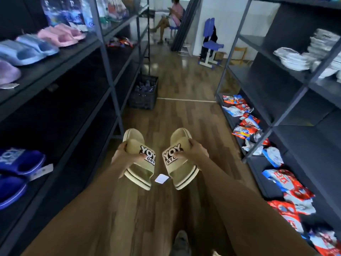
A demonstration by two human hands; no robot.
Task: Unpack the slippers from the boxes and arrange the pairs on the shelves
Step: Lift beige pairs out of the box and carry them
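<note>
Down at six o'clock, spotted a grey shoe [181, 242] on the wooden floor [175, 117]. Straight above it, dead centre, held up a beige pair, clear of the floor! Clutched the left slipper [133, 139] in the left hand [123, 156], fingers curled round its outer edge, thumb laid across the lettered strap. Clutched the right slipper [184, 175] in the right hand [195, 152] just the same, fingers wrapped over its three o'clock edge, thumb on the strap. Held them side by side, apart, straps up. Noted a white tag [161, 178] between the two, just beside the right one.

Over at eight o'clock, found navy slippers [18, 163] on a lower shelf of the left rack [108, 71]. Up at ten, lined along a higher shelf: a lilac slipper [7, 71], then light blue slippers [27, 50], then pink slippers [60, 36].

Swung to the right rack [287, 108]: red and blue packets [247, 122] strewn along the bottom shelf from five to three o'clock, white bundles [295, 58] higher at two.

Further off, picked out a black crate [144, 93] on the floor by the left rack, a blue chair [212, 45] at one o'clock, and a seated person [173, 15] at twelve, blurred.
</note>
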